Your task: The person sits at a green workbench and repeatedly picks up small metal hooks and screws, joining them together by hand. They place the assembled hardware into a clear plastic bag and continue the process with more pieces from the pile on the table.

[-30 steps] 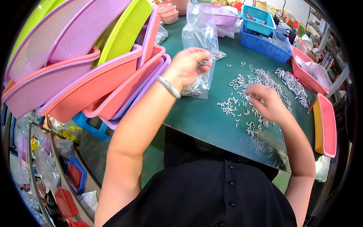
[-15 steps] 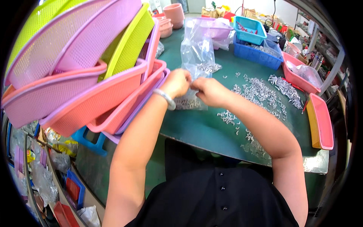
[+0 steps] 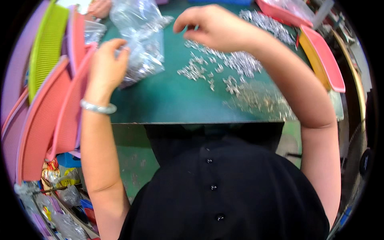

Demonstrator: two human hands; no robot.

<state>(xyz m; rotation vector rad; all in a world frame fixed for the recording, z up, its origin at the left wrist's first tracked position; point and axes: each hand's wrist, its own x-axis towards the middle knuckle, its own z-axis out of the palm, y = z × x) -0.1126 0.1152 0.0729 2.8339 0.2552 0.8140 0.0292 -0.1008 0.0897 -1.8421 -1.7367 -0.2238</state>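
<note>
My left hand grips the edge of a clear plastic bag that lies on the green table mat and holds small silvery metal parts. My right hand hovers just right of the bag, above a scatter of loose silvery metal parts. Its fingers are curled with the thumb close to the fingertips, and I cannot make out anything between them. A pale bangle sits on my left wrist.
A stack of pink, purple and green plastic baskets leans along the left. Pink and yellow trays stand at the table's right edge. The table's front edge runs just ahead of my body. Bags and clutter lie on the floor at lower left.
My right hand has left the bag's mouth, where it met my left hand, and moved right over the loose parts. My left hand still holds the bag. The view has tilted downward.
</note>
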